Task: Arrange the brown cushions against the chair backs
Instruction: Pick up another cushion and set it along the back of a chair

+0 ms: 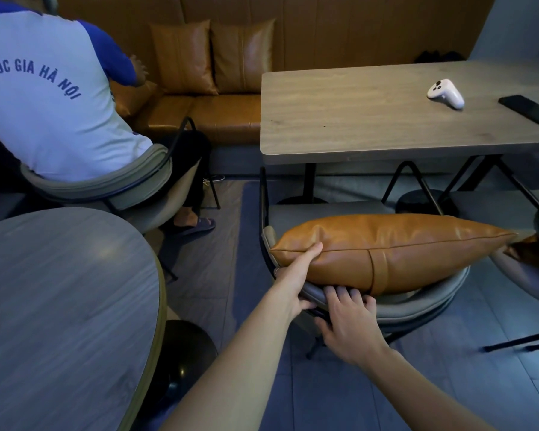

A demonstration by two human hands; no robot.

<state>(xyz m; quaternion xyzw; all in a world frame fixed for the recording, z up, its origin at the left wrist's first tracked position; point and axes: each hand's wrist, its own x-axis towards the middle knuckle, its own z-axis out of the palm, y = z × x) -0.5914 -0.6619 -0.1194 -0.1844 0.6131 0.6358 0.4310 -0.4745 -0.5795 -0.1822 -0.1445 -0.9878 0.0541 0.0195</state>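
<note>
A brown leather cushion [395, 247] lies along the curved grey backrest of the chair [417, 303] in front of me. My left hand [296, 278] grips the cushion's left corner, thumb on top. My right hand [346, 318] rests on the backrest's rim, fingertips tucked under the cushion's lower edge. Two more brown cushions [212, 56] stand upright against the bench back at the far wall. Part of another brown cushion [532, 248] shows on the chair at the right edge.
A person in a white and blue shirt [44, 104] sits on a grey chair at the left. A rectangular table [371, 126] holds a white controller [445, 93] and a black phone [528, 108]. A round table [59, 306] stands at my near left.
</note>
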